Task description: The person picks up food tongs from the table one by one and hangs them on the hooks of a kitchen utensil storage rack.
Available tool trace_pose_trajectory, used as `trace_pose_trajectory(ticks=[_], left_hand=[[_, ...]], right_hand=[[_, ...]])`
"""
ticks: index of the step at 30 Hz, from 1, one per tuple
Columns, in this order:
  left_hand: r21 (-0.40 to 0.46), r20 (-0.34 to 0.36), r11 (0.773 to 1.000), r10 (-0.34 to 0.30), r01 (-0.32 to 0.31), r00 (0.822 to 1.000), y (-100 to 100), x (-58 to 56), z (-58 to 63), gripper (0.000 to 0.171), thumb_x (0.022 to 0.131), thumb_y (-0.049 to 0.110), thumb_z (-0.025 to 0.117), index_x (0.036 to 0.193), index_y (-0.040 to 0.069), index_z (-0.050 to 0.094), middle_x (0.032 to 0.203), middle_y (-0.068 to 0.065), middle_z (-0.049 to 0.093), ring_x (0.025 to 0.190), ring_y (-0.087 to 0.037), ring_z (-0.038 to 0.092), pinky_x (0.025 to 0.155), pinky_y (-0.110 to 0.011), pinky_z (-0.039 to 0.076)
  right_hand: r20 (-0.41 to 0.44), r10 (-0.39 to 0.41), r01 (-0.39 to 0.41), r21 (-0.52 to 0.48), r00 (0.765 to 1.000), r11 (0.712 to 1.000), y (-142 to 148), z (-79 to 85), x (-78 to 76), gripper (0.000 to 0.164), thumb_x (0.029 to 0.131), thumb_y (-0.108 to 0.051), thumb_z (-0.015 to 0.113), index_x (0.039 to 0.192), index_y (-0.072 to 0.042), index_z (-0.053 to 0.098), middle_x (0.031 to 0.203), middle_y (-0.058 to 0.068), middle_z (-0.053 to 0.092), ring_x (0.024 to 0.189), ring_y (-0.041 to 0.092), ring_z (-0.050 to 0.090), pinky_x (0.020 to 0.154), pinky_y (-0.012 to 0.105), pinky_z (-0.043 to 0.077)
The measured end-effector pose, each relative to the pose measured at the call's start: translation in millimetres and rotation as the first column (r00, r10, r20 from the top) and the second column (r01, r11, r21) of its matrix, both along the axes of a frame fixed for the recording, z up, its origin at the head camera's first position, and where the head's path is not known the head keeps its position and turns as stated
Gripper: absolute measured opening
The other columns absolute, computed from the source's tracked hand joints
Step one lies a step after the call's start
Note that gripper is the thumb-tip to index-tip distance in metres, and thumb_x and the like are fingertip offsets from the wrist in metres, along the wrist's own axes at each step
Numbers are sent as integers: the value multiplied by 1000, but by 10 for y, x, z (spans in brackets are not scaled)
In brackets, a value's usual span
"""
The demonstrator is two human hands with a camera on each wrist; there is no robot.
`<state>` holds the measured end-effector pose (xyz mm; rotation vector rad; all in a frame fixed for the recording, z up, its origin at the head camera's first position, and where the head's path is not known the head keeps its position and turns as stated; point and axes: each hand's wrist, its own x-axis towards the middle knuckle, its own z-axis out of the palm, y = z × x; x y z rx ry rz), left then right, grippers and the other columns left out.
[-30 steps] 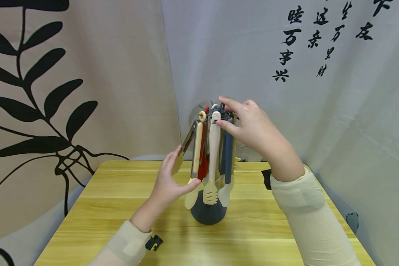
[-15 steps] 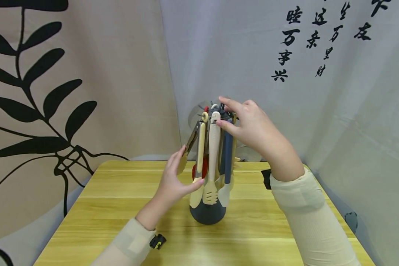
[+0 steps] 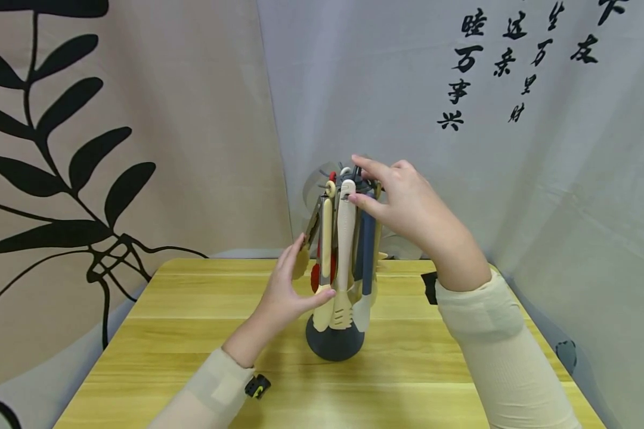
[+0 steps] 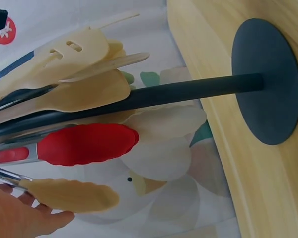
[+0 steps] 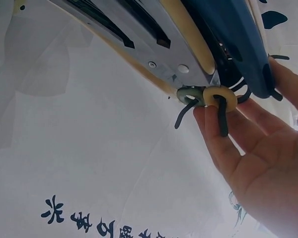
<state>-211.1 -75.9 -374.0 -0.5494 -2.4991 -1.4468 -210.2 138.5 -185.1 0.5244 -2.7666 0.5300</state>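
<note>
A dark utensil stand [image 3: 335,344] stands upright on the table, with kitchen tools hanging round its top. My right hand [image 3: 405,199] grips that top; in the right wrist view its fingers lie around the dark hooks [image 5: 222,119], beside a blue handle [image 5: 243,49]. Lower on the left, my left hand [image 3: 281,298] has its thumb spread from the fingers and touches tongs with tan tips [image 4: 72,196]. Red-tipped tongs [image 4: 89,144] hang beside those. At the front are cream-handled tongs [image 3: 326,238] and a whitish slotted tool [image 3: 346,226]. The far side of the stand is hidden.
The wooden table [image 3: 193,357] carries the stand near its middle. Behind it hangs a pale cloth [image 3: 365,89] with dark lettering and a black leaf print. A black camera [image 3: 257,386] is strapped to my left wrist.
My left hand has moved slightly right and inward. The tongs on the left have swung right with it, and the red tongs are now partly behind the cream ones. My right hand stays put.
</note>
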Motion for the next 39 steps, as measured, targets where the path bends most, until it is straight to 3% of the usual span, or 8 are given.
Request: trace_pose_trajectory(ticks=[8, 17, 25, 35, 39], left_hand=[[-28, 52, 999, -22, 23, 998, 32, -28, -3, 109, 68, 60, 76, 148, 47, 2, 157, 7, 11, 144, -28, 18, 102, -68, 28], [-26, 62, 999, -40, 42, 997, 27, -36, -34, 109, 69, 59, 75, 146, 49, -2, 158, 9, 6, 145, -27, 15, 103, -69, 24], [23, 39, 996, -83, 82, 996, -51, -31, -25, 82, 89, 53, 56, 148, 46, -2, 157, 15, 5, 145, -22, 12, 110, -59, 23], [-24, -15, 997, -77, 76, 997, -213, -48, -18, 60, 102, 33, 38, 150, 41, 0, 159, 6, 8, 146, -21, 11, 114, -56, 16], [-67, -10, 996, -53, 52, 999, -312, -48, -10, 61, 102, 38, 38, 149, 41, 0, 158, 7, 8, 146, -21, 11, 114, -55, 17]], right_hand=[[-18, 5, -5, 10, 1000, 1000, -7, -12, -9, 63, 90, -41, 62, 147, -27, 37, 127, 10, 60, 114, 30, 45, 87, 49, 45], [-49, 21, -20, 23, 999, 1000, -14, -45, -24, 63, 91, -40, 61, 147, -26, 36, 124, 11, 62, 116, 31, 44, 91, 50, 44], [-90, 47, -47, -5, 995, 999, 7, -90, -33, 62, 91, -40, 60, 146, -27, 36, 119, 7, 64, 116, 30, 44, 94, 49, 42], [-138, 85, -94, -60, 987, 994, 56, -167, -42, 69, 91, -41, 60, 150, -24, 27, 132, 0, 56, 118, 29, 42, 96, 47, 39], [-178, 100, -117, -88, 979, 989, 91, -200, -41, 71, 90, -43, 60, 150, -27, 25, 136, 1, 51, 122, 28, 39, 99, 48, 37]])
